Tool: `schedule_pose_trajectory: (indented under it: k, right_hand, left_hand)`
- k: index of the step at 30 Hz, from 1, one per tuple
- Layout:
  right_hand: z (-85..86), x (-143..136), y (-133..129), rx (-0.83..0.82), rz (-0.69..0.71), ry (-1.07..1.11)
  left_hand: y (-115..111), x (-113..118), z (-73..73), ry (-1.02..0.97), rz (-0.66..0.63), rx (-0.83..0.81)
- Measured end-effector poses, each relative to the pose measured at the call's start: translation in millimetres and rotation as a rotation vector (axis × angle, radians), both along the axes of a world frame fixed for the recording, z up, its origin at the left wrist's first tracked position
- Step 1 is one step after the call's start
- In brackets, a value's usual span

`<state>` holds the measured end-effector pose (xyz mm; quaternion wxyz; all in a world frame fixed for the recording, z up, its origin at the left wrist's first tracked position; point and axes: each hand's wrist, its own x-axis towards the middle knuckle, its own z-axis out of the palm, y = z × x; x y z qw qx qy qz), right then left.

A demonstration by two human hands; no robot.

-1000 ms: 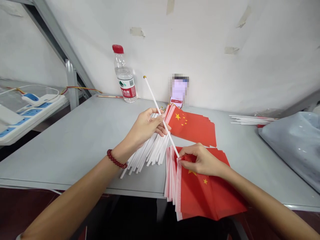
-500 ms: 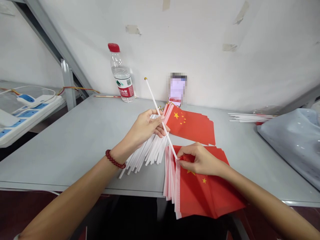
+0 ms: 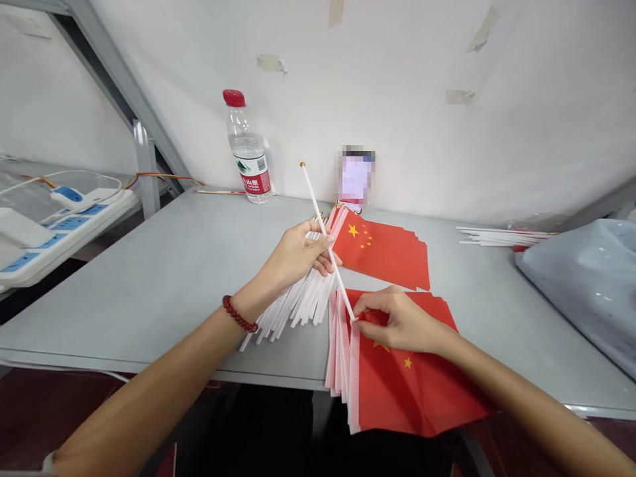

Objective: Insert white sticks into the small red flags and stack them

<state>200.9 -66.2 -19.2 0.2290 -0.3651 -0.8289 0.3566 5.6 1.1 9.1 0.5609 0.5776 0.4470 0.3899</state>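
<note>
My left hand (image 3: 303, 253) pinches a white flagpole (image 3: 314, 199) with a gold tip, held slanting with its tip up and to the left. The pole's lower end meets the top corner of a red flag's white sleeve (image 3: 354, 371). At that corner my right hand (image 3: 397, 319) is closed on the red flag (image 3: 397, 391), which has yellow stars and lies over several more at the table's front edge. Whether the pole end is inside the sleeve is hard to tell. Behind lie a stack of flags on poles (image 3: 392, 248) and a fan of white poles (image 3: 298, 305).
A water bottle (image 3: 251, 159) and a phone (image 3: 355, 175) stand against the wall. At left is a power strip (image 3: 64, 225) with cables. Thin white sticks (image 3: 497, 235) and a grey-blue plastic bag (image 3: 586, 278) lie at right on the grey table (image 3: 149, 285).
The view has shifted slightly. My left hand and the pole sit a little farther right and lower, with the pole a bit steeper. My right hand still grips the flag corner.
</note>
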Motion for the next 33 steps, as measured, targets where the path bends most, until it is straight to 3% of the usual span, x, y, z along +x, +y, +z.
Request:
schedule_pose_trajectory:
  k: [9,20,26,31,33]
  right_hand:
    - [2.5,-0.1,0.7,0.017,0.029,-0.051]
    - [4.8,0.4,1.1,-0.054,0.058,-0.046]
    - [3.7,0.9,-2.1,-0.145,0.038,-0.043]
    - [2.4,1.5,-1.6,-0.14,-0.007,-0.025]
    - [3.5,2.0,-1.4,-0.14,-0.015,-0.007]
  left_hand:
    - [0.2,-1.2,0.2,0.025,0.03,0.038]
    - [2.8,-6.5,0.8,-0.066,-0.068,0.099]
    - [3.0,-12.8,5.3,0.052,-0.259,0.085]
    - [3.0,-18.1,7.0,0.111,-0.56,0.008]
    - [2.5,-18.6,7.2,0.146,-0.625,-0.035]
